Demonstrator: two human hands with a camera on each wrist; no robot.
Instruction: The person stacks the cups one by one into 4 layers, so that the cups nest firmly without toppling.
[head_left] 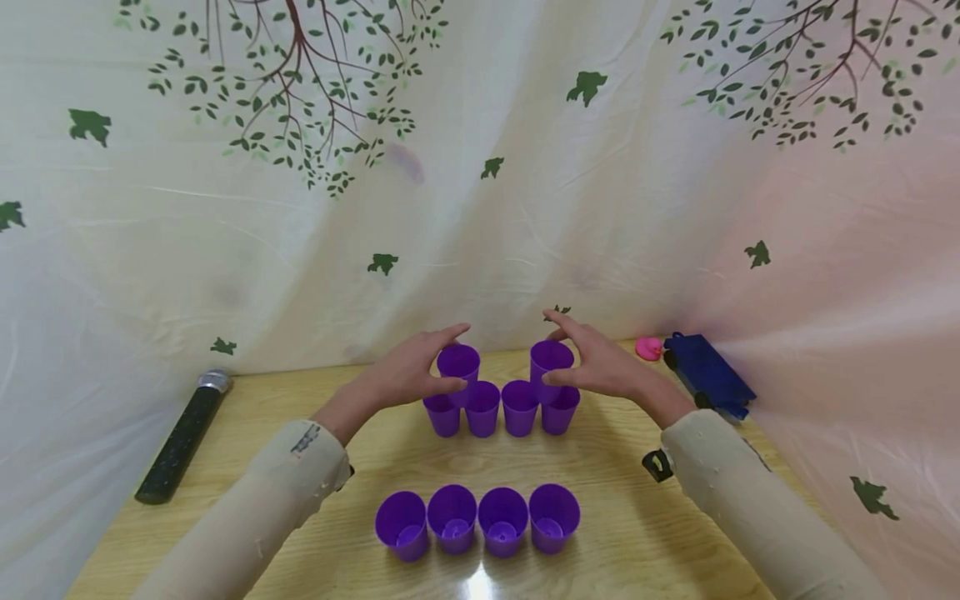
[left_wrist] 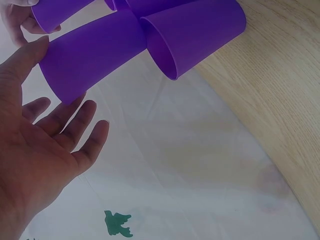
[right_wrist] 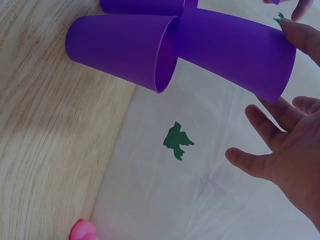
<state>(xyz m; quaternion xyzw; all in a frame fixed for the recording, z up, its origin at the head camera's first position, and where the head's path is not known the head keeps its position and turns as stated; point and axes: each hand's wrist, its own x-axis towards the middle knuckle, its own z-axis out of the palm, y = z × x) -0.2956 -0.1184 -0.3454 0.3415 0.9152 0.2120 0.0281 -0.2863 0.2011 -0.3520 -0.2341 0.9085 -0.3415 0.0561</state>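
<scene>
My left hand (head_left: 408, 367) holds an upright purple cup (head_left: 459, 362) near its rim, thumb on the near side and fingers around the far side. In the left wrist view, the base of this purple cup (left_wrist: 95, 52) meets the rim of a lower cup (left_wrist: 200, 37). My right hand (head_left: 603, 362) has a matching purple cup (head_left: 552, 358) between thumb and fingers at the rim. That cup (right_wrist: 235, 52) overlaps the mouth of a lower cup (right_wrist: 120, 50) in the right wrist view. Beneath both held cups, several purple cups (head_left: 520, 410) stand upright in a row.
Nearer the front of the wooden table (head_left: 615, 533), several more purple cups (head_left: 503, 521) stand upright in a row. A black microphone (head_left: 183, 437) lies at left. At back right are a pink toy (head_left: 648, 348) and a dark blue object (head_left: 708, 373). A leaf-printed sheet (head_left: 495, 233) hangs behind.
</scene>
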